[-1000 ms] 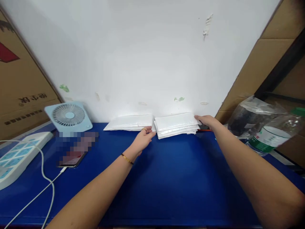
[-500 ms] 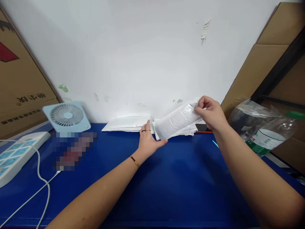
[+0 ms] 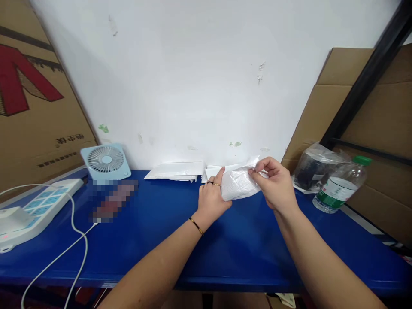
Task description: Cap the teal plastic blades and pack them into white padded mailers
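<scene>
A white padded envelope [image 3: 240, 183] is held between both hands above the blue table [image 3: 161, 227]. My left hand [image 3: 213, 194], with rings and a bracelet, grips its left end, the thumb below and the fingers behind. My right hand [image 3: 273, 178] pinches the crinkled upper right end between thumb and fingers. Behind the held envelope, partly hidden by it, lie more white envelopes [image 3: 214, 170] against the wall. Another flat stack of white envelopes [image 3: 175, 169] rests to the left of my left hand.
At the left stand a light blue fan [image 3: 106, 161], a power strip [image 3: 48, 208] with a white cable, and a blurred-out item [image 3: 114, 201]. On the right are a plastic-wrapped dark object [image 3: 310, 169] and a bottle [image 3: 337, 189]. Cardboard flanks both sides.
The view has shifted, showing the table's front edge. The envelope has come down from its steep tilt and lies closer to level, with my right hand lower and my left hand gripping its end.
</scene>
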A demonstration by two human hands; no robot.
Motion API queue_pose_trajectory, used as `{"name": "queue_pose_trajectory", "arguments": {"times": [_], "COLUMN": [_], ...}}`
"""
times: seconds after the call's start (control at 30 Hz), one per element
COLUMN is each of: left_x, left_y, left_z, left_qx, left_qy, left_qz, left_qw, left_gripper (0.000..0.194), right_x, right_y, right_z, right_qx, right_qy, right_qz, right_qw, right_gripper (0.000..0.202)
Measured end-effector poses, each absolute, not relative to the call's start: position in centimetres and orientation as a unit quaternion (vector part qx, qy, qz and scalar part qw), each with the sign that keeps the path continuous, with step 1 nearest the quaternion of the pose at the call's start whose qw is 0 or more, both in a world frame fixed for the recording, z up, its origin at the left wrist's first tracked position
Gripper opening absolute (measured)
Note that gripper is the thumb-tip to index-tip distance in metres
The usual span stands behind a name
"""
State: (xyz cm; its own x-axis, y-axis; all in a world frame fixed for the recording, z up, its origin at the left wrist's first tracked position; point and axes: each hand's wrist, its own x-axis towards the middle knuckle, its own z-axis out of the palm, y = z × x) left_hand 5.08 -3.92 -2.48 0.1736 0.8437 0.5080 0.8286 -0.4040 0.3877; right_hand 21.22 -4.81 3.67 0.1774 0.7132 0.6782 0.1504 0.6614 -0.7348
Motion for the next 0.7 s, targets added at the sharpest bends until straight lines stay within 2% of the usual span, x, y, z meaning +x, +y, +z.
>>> {"name": "queue_pose_trajectory", "arguments": {"times": [0.13, 0.23, 0.3, 0.4, 0.47, 0.6, 0.7], "left_x": [2.8, 1.5, 1.5, 2.5, 3.7, 5.8, 6.6], "left_y": [-3.2, -3.0, -3.0, -3.4, -3.9, -4.9, -5.2], "left_z": [-1.0, 1.6, 3.8, 6.7, 8.2, 9.9, 10.5], "left_qx": [0.784, 0.804, 0.822, 0.854, 0.859, 0.851, 0.862], "left_qy": [0.57, 0.543, 0.505, 0.425, 0.402, 0.415, 0.439], "left_qz": [0.232, 0.181, 0.145, 0.076, 0.027, -0.045, 0.006], "left_qw": [-0.082, -0.162, -0.219, -0.29, -0.314, -0.318, -0.254], "left_gripper": [0.066, 0.063, 0.056, 0.031, 0.024, 0.026, 0.024], "right_x": [22.8, 22.4, 21.2, 19.0, 18.0, 17.7, 17.7], "right_y": [-4.7, -3.2, -2.1, -1.1, -1.0, -1.0, -1.0], "right_z": [1.6, -1.2, -2.9, -4.5, -5.1, -6.1, -6.8], "right_qx": [-0.342, -0.331, -0.323, -0.265, -0.254, -0.284, -0.315], "right_qy": [-0.492, -0.282, -0.158, -0.109, -0.091, -0.068, -0.065], "right_qz": [0.303, 0.459, 0.603, 0.712, 0.733, 0.732, 0.712], "right_qw": [0.741, 0.775, 0.712, 0.64, 0.624, 0.615, 0.625], "right_gripper": [0.025, 0.012, 0.011, 0.021, 0.023, 0.023, 0.019]}}
